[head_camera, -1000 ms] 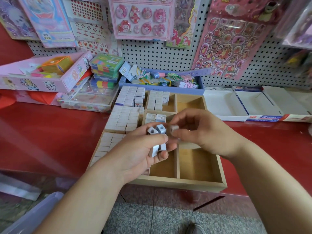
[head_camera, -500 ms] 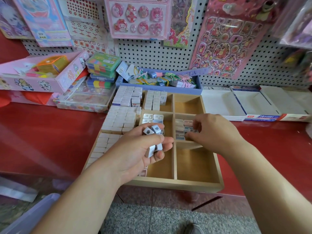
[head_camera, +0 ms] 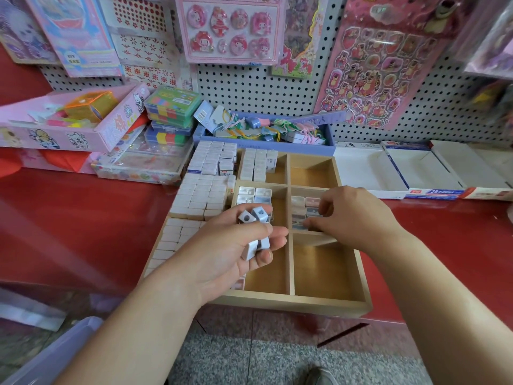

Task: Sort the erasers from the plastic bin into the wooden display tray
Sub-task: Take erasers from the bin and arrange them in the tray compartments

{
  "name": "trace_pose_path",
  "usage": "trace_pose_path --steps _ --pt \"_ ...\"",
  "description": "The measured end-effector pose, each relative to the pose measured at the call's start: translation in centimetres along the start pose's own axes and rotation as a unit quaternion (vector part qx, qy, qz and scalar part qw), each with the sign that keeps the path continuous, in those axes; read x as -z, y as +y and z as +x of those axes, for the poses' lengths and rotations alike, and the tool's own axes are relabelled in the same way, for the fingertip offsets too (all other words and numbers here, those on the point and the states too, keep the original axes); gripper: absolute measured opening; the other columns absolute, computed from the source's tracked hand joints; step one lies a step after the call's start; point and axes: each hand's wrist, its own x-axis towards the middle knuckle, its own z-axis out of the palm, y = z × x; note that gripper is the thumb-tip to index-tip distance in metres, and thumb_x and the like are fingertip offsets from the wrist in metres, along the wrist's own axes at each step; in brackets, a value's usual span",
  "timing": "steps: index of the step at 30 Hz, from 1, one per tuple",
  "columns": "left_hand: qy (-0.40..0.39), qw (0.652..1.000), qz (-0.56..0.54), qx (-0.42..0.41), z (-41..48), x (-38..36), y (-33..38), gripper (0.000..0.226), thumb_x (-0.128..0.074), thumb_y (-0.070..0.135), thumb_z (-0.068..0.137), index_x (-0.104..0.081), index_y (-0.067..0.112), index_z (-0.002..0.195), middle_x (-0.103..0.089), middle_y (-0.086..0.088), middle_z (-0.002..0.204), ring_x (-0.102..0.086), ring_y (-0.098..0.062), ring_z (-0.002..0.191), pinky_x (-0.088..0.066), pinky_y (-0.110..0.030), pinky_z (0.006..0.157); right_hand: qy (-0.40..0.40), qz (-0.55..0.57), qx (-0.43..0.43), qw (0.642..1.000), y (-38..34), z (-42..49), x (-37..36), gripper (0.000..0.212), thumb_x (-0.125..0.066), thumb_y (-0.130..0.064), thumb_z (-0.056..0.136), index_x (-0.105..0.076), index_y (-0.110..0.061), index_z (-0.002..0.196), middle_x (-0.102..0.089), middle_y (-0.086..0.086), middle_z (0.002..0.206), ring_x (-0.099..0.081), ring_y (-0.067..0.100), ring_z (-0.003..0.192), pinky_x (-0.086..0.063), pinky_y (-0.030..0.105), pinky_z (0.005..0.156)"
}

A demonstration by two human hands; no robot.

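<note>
The wooden display tray (head_camera: 291,301) lies on the red counter, its near end over the edge. White erasers (head_camera: 200,195) fill its left column, and a few pastel ones (head_camera: 254,194) sit in the middle cell. My left hand (head_camera: 222,259) hovers over the tray and grips several small pale erasers (head_camera: 254,232). My right hand (head_camera: 352,215) reaches into the middle right cell. Its curled fingertips pinch an eraser (head_camera: 305,225) at the near end of a pastel row (head_camera: 298,209). A corner of the translucent plastic bin (head_camera: 55,354) shows at the lower left.
Behind the tray stands a blue tray of corded trinkets (head_camera: 263,129), with an open white carton (head_camera: 402,170) at the right. A pink box (head_camera: 69,126) and stacked plastic cases (head_camera: 172,107) stand at the left. Sticker sheets hang on the pegboard (head_camera: 249,87).
My right hand took one eraser from beside my left hand and moved right and down into the middle right cell. My left hand stayed over the tray with its erasers.
</note>
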Motion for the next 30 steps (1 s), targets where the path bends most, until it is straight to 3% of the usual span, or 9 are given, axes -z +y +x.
trace_pose_path --steps 3,5,7,9,12,16,19,22,30 --pt "-0.003 1.0 0.003 -0.003 0.0 0.2 0.1 0.035 -0.06 -0.007 0.095 -0.064 0.011 0.125 -0.076 -0.022 0.104 -0.074 -0.02 0.081 -0.052 -0.022 0.055 0.022 0.072 0.036 0.997 0.1 -0.4 0.5 0.022 -0.071 -0.043 0.089 -0.066 -0.024 0.08 -0.065 -0.008 0.076 -0.06 0.011 0.074 -0.046 0.029 0.06" --pt "-0.01 1.0 0.007 -0.003 -0.1 0.2 0.2 0.037 -0.059 -0.008 0.095 -0.063 0.012 0.126 -0.076 -0.021 0.104 -0.074 -0.02 0.081 -0.053 -0.023 0.055 0.038 0.183 0.092 0.978 -0.6 -1.0 1.1 0.01 -0.071 -0.028 0.092 -0.071 -0.023 0.082 -0.066 -0.016 0.071 -0.06 0.003 0.069 -0.043 0.019 0.062" --pt "-0.024 1.0 0.015 -0.003 -0.1 0.0 0.2 0.036 -0.058 -0.008 0.096 -0.062 0.01 0.126 -0.076 -0.021 0.105 -0.074 -0.019 0.08 -0.052 -0.022 0.054 -0.012 0.292 0.159 0.943 -2.0 -1.8 1.8 0.007 -0.073 -0.017 0.091 -0.075 -0.023 0.089 -0.069 -0.021 0.075 -0.059 0.0 0.065 -0.043 0.013 0.064" --pt "-0.041 0.999 0.027 -0.002 -0.2 -0.3 0.1 0.032 -0.057 -0.008 0.096 -0.064 0.006 0.124 -0.076 -0.019 0.105 -0.072 -0.017 0.078 -0.05 -0.022 0.053 -0.072 0.339 0.203 0.916 -2.8 -2.2 1.9 0.015 -0.074 -0.015 0.091 -0.076 -0.025 0.101 -0.074 -0.01 0.089 -0.064 0.012 0.072 -0.053 0.023 0.071" --pt "-0.058 0.998 0.035 0.007 -0.3 -0.5 -0.2 0.03 -0.057 -0.008 0.096 -0.064 0.002 0.123 -0.076 -0.018 0.102 -0.071 -0.017 0.078 -0.048 -0.021 0.053 -0.095 0.35 0.208 0.908 -3.2 -2.1 1.3 0.019 -0.074 -0.014 0.092 -0.075 -0.025 0.108 -0.073 -0.001 0.095 -0.066 0.021 0.079 -0.056 0.032 0.075" --pt "-0.056 0.997 0.044 0.009 -0.4 -0.5 -0.2 0.032 -0.056 -0.007 0.097 -0.065 0.006 0.124 -0.076 -0.021 0.108 -0.071 -0.016 0.077 -0.048 -0.021 0.053 -0.076 0.358 0.193 0.91 -2.5 -2.0 1.1 0.013 -0.079 -0.018 0.087 -0.072 -0.021 0.098 -0.072 -0.003 0.089 -0.058 0.007 0.068 -0.051 0.027 0.066" --pt "-0.035 0.999 0.033 0.003 -0.3 -0.3 0.0 0.035 -0.057 -0.007 0.096 -0.061 0.011 0.126 -0.076 -0.021 0.105 -0.072 -0.016 0.076 -0.05 -0.021 0.053 -0.002 0.368 0.133 0.92 -0.5 -1.4 1.3 0.015 -0.082 -0.019 0.083 -0.069 -0.018 0.091 -0.066 -0.013 0.074 -0.056 0.004 0.063 -0.045 0.018 0.06" --pt "-0.021 0.999 0.029 0.002 -0.2 -0.2 0.1 0.037 -0.058 -0.007 0.096 -0.06 0.01 0.129 -0.076 -0.021 0.104 -0.072 -0.016 0.075 -0.051 -0.021 0.053 0.061 0.334 0.081 0.937 1.7 -0.6 1.2 0.013 -0.079 -0.019 0.085 -0.07 -0.022 0.093 -0.065 -0.008 0.076 -0.055 0.002 0.064 -0.045 0.014 0.063" --pt "-0.01 0.999 0.032 0.0 0.0 -0.4 0.0 0.036 -0.06 -0.006 0.095 -0.062 0.01 0.126 -0.077 -0.02 0.103 -0.071 -0.015 0.073 -0.051 -0.021 0.053 -0.054 0.144 0.094 0.984 2.1 -1.1 1.1 0.015 -0.075 -0.022 0.088 -0.071 -0.03 0.076 -0.069 -0.014 0.078 -0.06 -0.005 0.074 -0.04 0.009 0.058"
